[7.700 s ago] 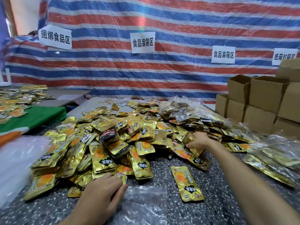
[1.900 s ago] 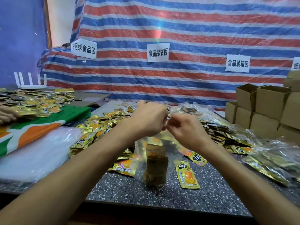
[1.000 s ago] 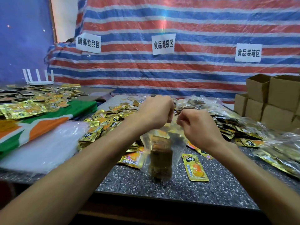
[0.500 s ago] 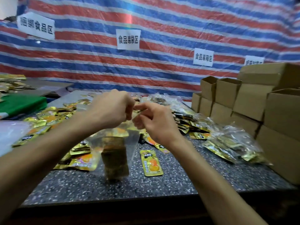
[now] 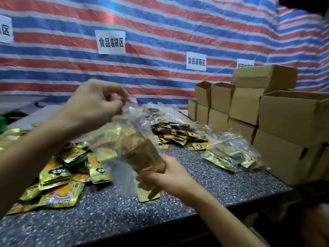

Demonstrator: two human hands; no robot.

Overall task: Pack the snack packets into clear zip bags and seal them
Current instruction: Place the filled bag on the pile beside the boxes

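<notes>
A clear zip bag (image 5: 128,136) with a stack of gold snack packets (image 5: 144,154) inside hangs tilted above the speckled table (image 5: 222,177). My left hand (image 5: 94,107) pinches the bag's top edge up high. My right hand (image 5: 169,177) grips the bag's bottom end, fingers curled round the packet stack. A heap of loose gold and orange snack packets (image 5: 60,173) lies on the table at the left, partly behind my left forearm. One single packet (image 5: 147,196) lies flat under my right hand.
Filled clear bags (image 5: 229,154) lie on the table at the right, with more packets (image 5: 174,132) behind. Stacked cardboard boxes (image 5: 284,125) fill the right side. A striped tarp (image 5: 160,32) with paper signs hangs behind. The table's front edge runs near me.
My right hand has left the bag's top and dropped to grip its bottom. The bag has lifted and tilted toward the right. My view has swung right.
</notes>
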